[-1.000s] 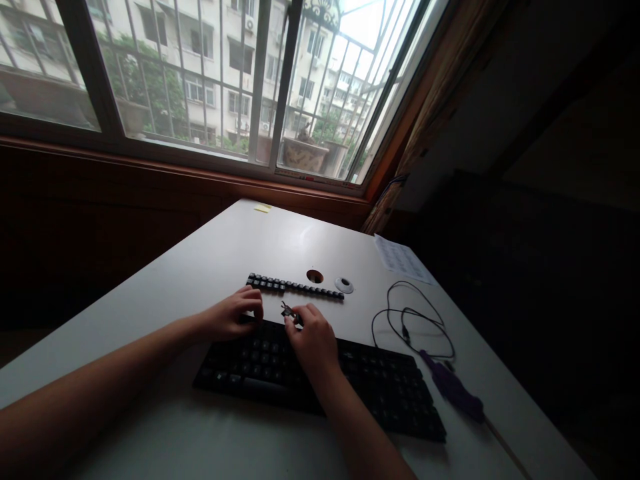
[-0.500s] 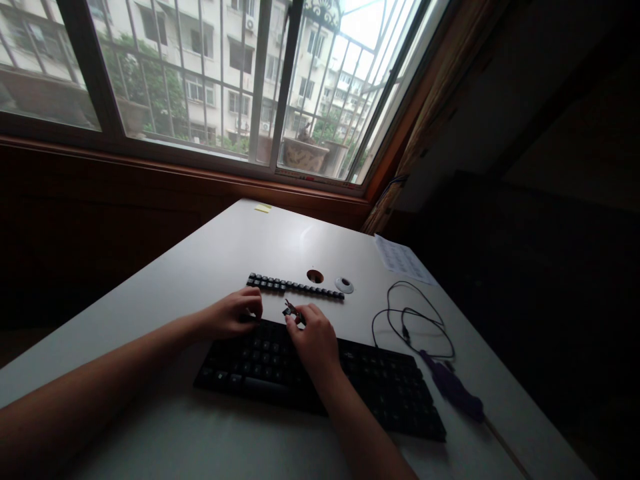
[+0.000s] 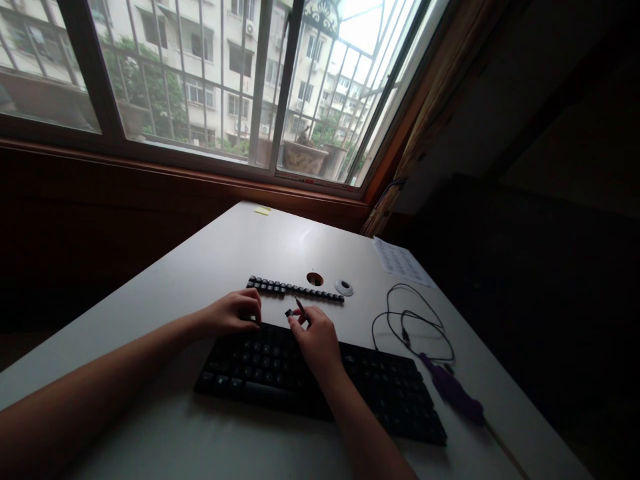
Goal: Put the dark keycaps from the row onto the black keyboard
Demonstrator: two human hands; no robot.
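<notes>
You sit at a white desk [image 3: 200, 267] under a barred window [image 3: 200, 73], with dim light and deep shadow to the right. At the left, your left hand [image 3: 233, 313] rests with curled fingers on the far left corner of the black keyboard [image 3: 380, 393], pressing it down rather than gripping anything. Just beyond it lies the row of loose keycaps [image 3: 293, 289], laid in a line on the desk.

Next along, your right hand [image 3: 315, 337] pinches a small puller tool [image 3: 300, 307] between thumb and fingertips, and a dark keycap [image 3: 289, 313] hangs at its tip. Half a second ago the tool sat lower, down at the keyboard's top row; now it is lifted and tilted, with the cap clear of the board. By that reading, one more key is off and is near the laid-out row.

Past the row sit the cable hole [image 3: 315, 279] and its round cover [image 3: 344, 288]. Bare desk lies between the keycap row and the keyboard. Further right, a coiled black cable [image 3: 415, 320] and a purple object [image 3: 453, 387] crowd the desk's right edge, with a printed sheet [image 3: 400, 260] near the far corner.
</notes>
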